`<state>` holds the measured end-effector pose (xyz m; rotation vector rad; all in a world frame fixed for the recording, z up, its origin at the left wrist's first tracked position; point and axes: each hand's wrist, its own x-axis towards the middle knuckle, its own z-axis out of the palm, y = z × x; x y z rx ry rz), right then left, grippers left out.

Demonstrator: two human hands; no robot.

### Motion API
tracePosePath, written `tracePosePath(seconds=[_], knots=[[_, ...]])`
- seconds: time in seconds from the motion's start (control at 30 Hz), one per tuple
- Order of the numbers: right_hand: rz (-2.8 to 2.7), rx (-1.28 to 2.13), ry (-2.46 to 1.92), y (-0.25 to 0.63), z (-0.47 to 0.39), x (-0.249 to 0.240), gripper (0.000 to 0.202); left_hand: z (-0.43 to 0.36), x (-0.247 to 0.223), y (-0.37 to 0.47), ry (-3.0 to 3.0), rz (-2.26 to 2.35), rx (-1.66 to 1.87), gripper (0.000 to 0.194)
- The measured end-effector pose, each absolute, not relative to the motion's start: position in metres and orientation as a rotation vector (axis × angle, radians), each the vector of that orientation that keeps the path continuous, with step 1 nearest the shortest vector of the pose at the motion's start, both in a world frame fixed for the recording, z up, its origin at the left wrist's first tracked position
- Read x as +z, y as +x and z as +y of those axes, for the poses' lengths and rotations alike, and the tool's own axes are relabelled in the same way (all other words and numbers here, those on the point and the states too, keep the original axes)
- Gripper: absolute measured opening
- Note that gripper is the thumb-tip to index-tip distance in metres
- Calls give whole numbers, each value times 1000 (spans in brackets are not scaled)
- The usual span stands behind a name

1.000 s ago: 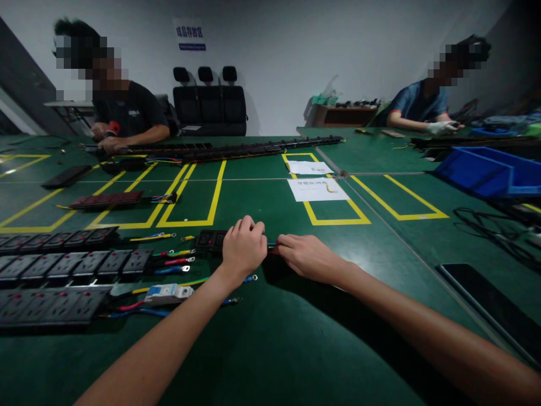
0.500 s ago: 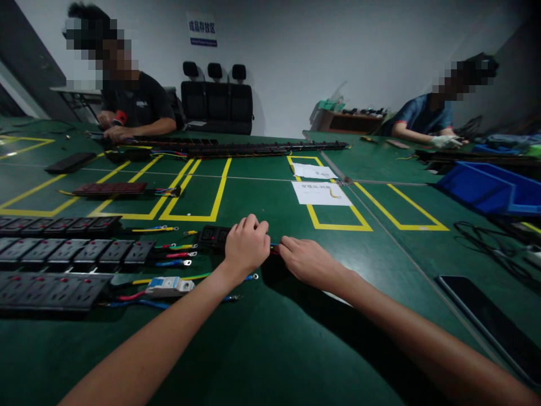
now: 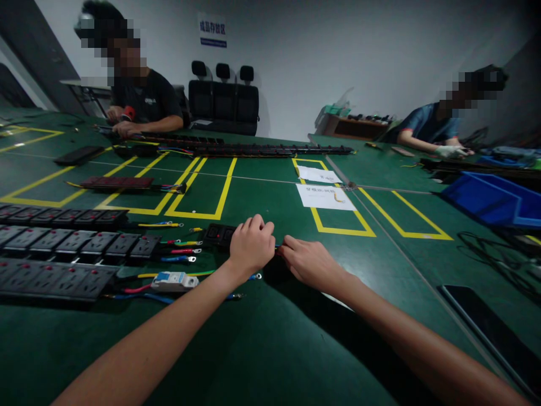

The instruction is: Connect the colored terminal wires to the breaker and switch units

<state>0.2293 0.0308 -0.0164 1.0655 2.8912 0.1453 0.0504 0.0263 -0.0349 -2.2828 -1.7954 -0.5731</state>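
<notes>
My left hand [image 3: 253,245] is closed around the right end of a short black socket strip [image 3: 217,234], whose left sockets show beyond my fingers. Just to its right, my right hand [image 3: 305,257] is pinched on thin wires [image 3: 276,247] that come out of that end. Little of the wires shows between the two hands. Left of my hands lie longer black socket strips [image 3: 63,245] in rows, with coloured leads ending in ring terminals [image 3: 192,259]. A white circuit breaker [image 3: 175,281] sits on the leads of the nearest strip [image 3: 54,279].
A phone [image 3: 486,327] lies at the right, near black cables [image 3: 499,265] and a blue bin [image 3: 490,197]. Paper labels [image 3: 325,197] lie on the green table [image 3: 253,355] ahead. Two co-workers sit across, one at the left [image 3: 147,101], one at the right [image 3: 431,127].
The view has shifted slightly, so most things sit a little further right. Both hands keep their hold on the strip and wires, with hardly any movement.
</notes>
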Motion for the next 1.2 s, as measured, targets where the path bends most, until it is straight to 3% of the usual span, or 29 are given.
tracePosePath(seconds=[0.87, 1.07, 1.2], knots=[[2784, 152, 1247, 232, 31, -37, 28, 25, -33, 52, -2292, -1836, -548, 15], [2839, 122, 1206, 234, 34, -34, 22, 25, -33, 51, -2280, -1844, -568, 16], [2945, -86, 1089, 243, 42, -20, 14, 25, -35, 50, -2259, -1821, -587, 15]])
